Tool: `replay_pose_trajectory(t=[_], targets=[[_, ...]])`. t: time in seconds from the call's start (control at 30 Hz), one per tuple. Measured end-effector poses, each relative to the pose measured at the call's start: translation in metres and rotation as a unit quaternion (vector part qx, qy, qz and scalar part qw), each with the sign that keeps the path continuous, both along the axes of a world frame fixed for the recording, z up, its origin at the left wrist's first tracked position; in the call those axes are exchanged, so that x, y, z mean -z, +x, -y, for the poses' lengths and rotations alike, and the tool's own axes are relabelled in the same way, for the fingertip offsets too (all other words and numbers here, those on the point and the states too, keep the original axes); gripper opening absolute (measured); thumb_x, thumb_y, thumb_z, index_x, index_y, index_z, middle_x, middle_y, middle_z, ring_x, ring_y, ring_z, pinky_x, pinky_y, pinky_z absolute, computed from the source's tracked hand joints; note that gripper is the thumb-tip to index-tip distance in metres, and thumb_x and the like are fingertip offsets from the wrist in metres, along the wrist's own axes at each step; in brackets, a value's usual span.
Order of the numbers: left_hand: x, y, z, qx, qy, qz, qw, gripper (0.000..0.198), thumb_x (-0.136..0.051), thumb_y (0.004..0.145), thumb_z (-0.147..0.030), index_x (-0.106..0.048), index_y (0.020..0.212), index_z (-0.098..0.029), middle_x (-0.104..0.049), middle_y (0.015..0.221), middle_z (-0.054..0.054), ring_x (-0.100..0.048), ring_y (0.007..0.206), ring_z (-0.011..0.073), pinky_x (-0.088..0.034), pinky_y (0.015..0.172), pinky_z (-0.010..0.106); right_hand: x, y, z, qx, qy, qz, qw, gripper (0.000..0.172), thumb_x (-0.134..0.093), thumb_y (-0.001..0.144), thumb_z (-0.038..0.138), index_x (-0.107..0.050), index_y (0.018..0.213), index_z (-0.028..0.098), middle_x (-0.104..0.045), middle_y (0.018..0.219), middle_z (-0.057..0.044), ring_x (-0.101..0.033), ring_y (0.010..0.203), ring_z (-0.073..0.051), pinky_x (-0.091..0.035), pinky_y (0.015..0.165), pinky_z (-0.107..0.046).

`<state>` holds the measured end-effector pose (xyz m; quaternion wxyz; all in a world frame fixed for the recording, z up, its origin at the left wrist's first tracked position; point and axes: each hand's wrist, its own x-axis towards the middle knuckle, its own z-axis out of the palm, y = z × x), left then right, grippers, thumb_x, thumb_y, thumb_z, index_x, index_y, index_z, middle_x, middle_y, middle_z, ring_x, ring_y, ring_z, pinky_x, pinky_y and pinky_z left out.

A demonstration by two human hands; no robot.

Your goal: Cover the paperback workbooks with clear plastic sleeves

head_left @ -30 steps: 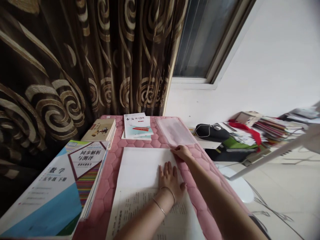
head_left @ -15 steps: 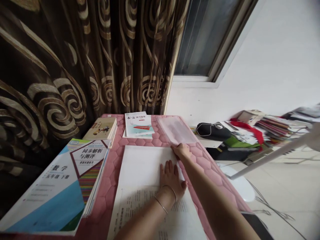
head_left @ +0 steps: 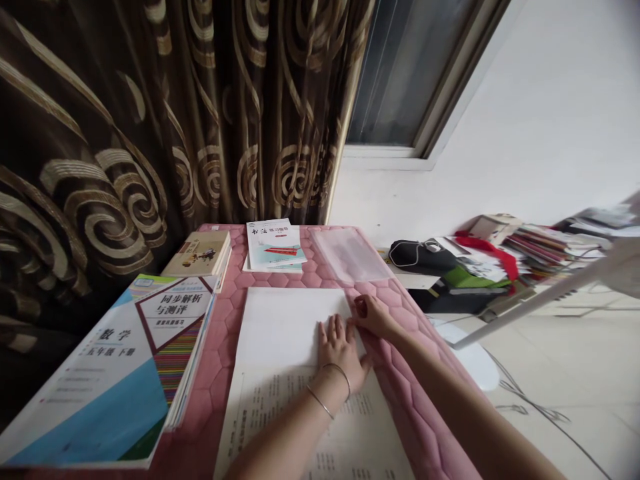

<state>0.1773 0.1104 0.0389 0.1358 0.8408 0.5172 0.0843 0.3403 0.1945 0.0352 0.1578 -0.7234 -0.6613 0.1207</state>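
An open book lies in front of me, with a blank white page at the far side and a printed page nearer me. My left hand, with thin bangles at the wrist, lies flat with fingers spread on its right part. Just beyond, my right hand is at the book's right edge, its thumb and fingers curled together. Whether the edge or something thin is between them I cannot make out. Past the book's far right corner lies a translucent plastic sheet.
The table has a pink quilted cover. A stack of workbooks stands left, smaller books behind it, and thin booklets at the back. A lamp and a cluttered shelf are right, a patterned curtain behind.
My right hand has come back from the book's far right corner, slightly toward me, and its fingers have curled more. My left hand stays pressed on the page. The view has shifted slightly.
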Motion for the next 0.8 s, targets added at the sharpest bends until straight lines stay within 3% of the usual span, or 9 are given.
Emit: replay_pose_trajectory(t=[0.17, 0.4, 0.5, 0.7, 0.8], targets=[[0.001, 0.001, 0.000, -0.006, 0.004, -0.014, 1.000, 0.079, -0.035, 0.091, -0.060, -0.031, 0.152, -0.010, -0.023, 0.161, 0.017, -0.014, 0.150, 0.0325, -0.011, 0.121, 0.057, -0.006, -0.015, -0.018, 0.113, -0.039, 0.000, 0.993, 0.039, -0.070, 0.078, 0.052, -0.059, 0.096, 0.020, -0.070, 0.091, -0.006, -0.068, 0.086, -0.023, -0.046, 0.070, -0.030], [-0.004, -0.004, -0.002, 0.014, -0.011, -0.012, 1.000, 0.079, -0.033, 0.092, -0.059, -0.031, 0.152, -0.008, -0.021, 0.162, 0.018, -0.015, 0.150, 0.0298, -0.013, 0.122, 0.052, -0.010, -0.028, -0.023, 0.153, -0.047, 0.023, 0.987, 0.040, -0.060, 0.085, 0.056, -0.060, 0.099, 0.019, -0.069, 0.096, -0.010, -0.069, 0.091, -0.026, -0.047, 0.075, -0.033], [-0.005, -0.032, -0.013, 0.015, -0.017, -0.009, 1.000, 0.071, -0.025, 0.096, -0.054, -0.031, 0.153, -0.012, -0.023, 0.162, 0.011, -0.020, 0.150, 0.0236, -0.016, 0.123, 0.046, -0.006, -0.030, -0.019, 0.156, -0.034, 0.039, 0.986, 0.040, -0.056, 0.088, 0.057, -0.060, 0.099, 0.018, -0.068, 0.099, -0.012, -0.068, 0.097, -0.027, -0.046, 0.080, -0.035], [-0.002, -0.132, -0.041, -0.146, -0.011, -0.080, 0.986, 0.068, -0.025, 0.097, -0.045, -0.025, 0.154, -0.009, -0.014, 0.163, 0.011, -0.015, 0.151, 0.0253, -0.014, 0.123, 0.047, -0.003, -0.029, -0.019, 0.158, -0.041, 0.038, 0.986, 0.043, -0.054, 0.088, 0.058, -0.059, 0.102, 0.018, -0.067, 0.100, -0.013, -0.066, 0.101, -0.030, -0.044, 0.085, -0.037], [0.002, -0.155, -0.044, -0.170, 0.006, -0.102, 0.980, 0.068, -0.027, 0.096, -0.045, -0.024, 0.155, -0.010, -0.013, 0.163, 0.011, -0.014, 0.151, 0.0252, -0.016, 0.122, 0.046, -0.010, -0.034, -0.018, 0.158, -0.035, 0.046, 0.986, 0.040, -0.056, 0.089, 0.052, -0.060, 0.104, 0.016, -0.066, 0.102, -0.015, -0.064, 0.103, -0.031, -0.044, 0.087, -0.040]])
